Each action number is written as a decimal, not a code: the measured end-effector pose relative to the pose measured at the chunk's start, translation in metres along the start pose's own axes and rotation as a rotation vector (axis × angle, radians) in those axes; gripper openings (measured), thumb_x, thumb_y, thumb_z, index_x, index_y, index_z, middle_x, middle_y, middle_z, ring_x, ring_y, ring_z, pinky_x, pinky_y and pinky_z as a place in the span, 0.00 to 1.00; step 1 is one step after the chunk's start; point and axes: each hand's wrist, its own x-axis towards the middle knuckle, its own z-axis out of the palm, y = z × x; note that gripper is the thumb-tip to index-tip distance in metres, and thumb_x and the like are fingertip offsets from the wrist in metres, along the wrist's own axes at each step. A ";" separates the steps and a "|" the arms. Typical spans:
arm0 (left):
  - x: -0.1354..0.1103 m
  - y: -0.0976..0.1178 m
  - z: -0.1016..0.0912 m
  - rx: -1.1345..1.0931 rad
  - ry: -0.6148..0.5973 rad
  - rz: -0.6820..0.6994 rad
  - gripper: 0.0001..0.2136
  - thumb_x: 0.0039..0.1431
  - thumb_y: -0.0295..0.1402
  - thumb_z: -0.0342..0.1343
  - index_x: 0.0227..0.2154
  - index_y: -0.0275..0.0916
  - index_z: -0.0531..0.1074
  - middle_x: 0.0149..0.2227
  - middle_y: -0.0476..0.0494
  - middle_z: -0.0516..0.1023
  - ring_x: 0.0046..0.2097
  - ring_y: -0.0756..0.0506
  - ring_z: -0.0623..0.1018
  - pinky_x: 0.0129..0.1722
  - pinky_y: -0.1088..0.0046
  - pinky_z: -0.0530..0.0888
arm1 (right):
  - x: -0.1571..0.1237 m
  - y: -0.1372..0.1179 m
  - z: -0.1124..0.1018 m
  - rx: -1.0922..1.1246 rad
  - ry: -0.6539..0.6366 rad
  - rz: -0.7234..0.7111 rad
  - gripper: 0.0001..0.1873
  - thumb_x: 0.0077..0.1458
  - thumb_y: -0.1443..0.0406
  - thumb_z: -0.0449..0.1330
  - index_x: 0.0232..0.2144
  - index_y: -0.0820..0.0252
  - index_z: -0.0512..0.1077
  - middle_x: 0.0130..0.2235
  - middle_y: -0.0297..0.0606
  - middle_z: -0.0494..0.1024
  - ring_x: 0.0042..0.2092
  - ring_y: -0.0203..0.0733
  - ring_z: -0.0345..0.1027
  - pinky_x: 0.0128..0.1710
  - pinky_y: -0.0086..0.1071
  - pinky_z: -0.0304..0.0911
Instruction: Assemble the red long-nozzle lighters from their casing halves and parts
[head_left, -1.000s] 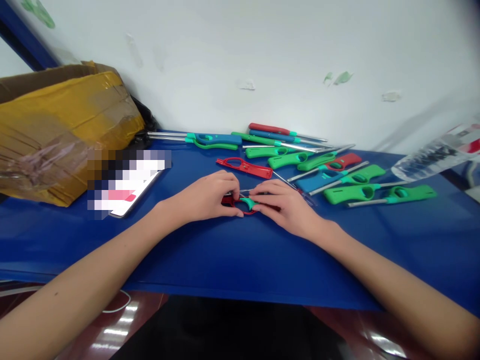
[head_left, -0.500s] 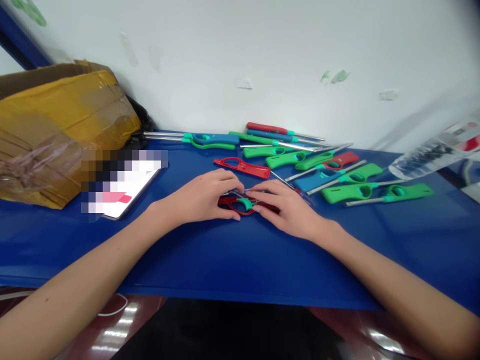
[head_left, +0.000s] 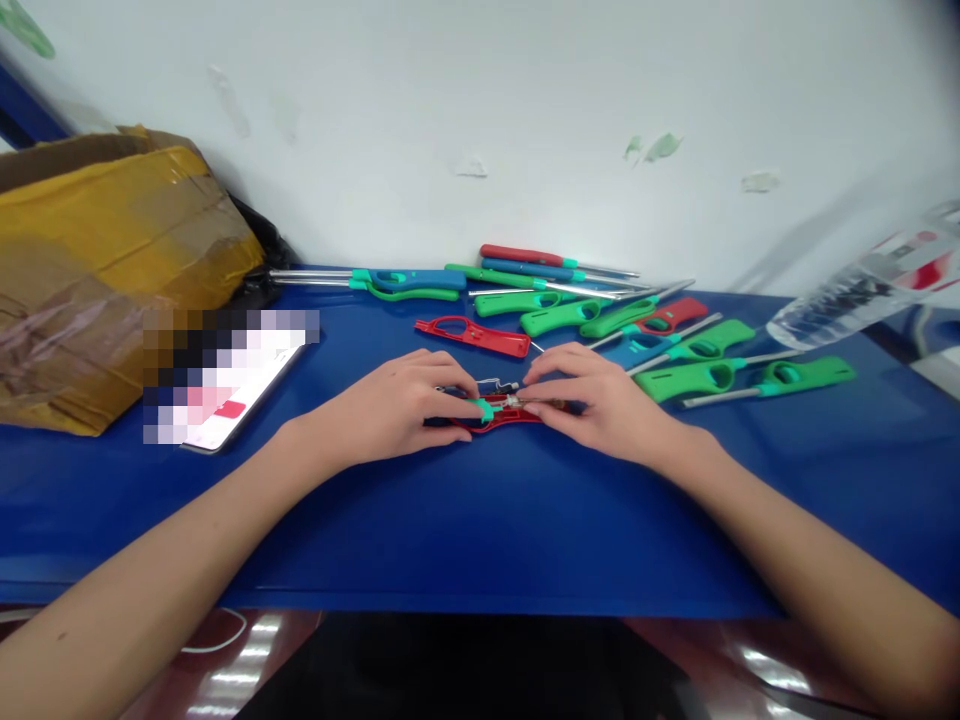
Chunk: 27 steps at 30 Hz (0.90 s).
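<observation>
Between my hands lies an opened red lighter casing, its inside facing up. A teal trigger and a pale metallic part sit in it. My left hand grips the casing's left end, a finger against the trigger. With thumb and fingers pinched, my right hand holds a small inner part at the casing's right side; the fingers partly hide it. Just behind, a thin wire and small dark pieces show. The loose red casing half lies farther back on the table.
Several long-necked lighters lie along the wall, among them a blue one and a green one. At left are a phone and a taped cardboard box. A plastic bottle lies at right on the blue table.
My left fingers have come onto the teal trigger. The right hand has shifted right, uncovering the metallic part in the casing. The whole view has shifted slightly.
</observation>
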 end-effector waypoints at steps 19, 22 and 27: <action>-0.001 0.000 0.002 0.010 0.029 -0.028 0.13 0.64 0.35 0.56 0.51 0.42 0.74 0.49 0.40 0.75 0.48 0.42 0.74 0.51 0.64 0.71 | 0.001 -0.003 0.000 -0.007 -0.045 0.042 0.10 0.62 0.65 0.58 0.42 0.58 0.79 0.39 0.43 0.79 0.41 0.45 0.71 0.44 0.41 0.67; -0.001 0.000 0.002 0.013 0.021 0.004 0.11 0.66 0.35 0.54 0.48 0.42 0.76 0.49 0.40 0.76 0.48 0.42 0.74 0.50 0.64 0.71 | 0.000 -0.003 0.001 -0.014 -0.040 0.038 0.11 0.62 0.65 0.58 0.41 0.58 0.80 0.40 0.43 0.79 0.41 0.44 0.71 0.44 0.40 0.67; -0.001 0.000 0.003 0.013 0.019 0.017 0.12 0.66 0.34 0.53 0.48 0.42 0.76 0.50 0.40 0.76 0.50 0.42 0.74 0.51 0.64 0.72 | -0.001 -0.004 0.002 -0.018 -0.032 0.038 0.11 0.62 0.66 0.57 0.42 0.58 0.80 0.40 0.42 0.79 0.41 0.43 0.72 0.45 0.40 0.67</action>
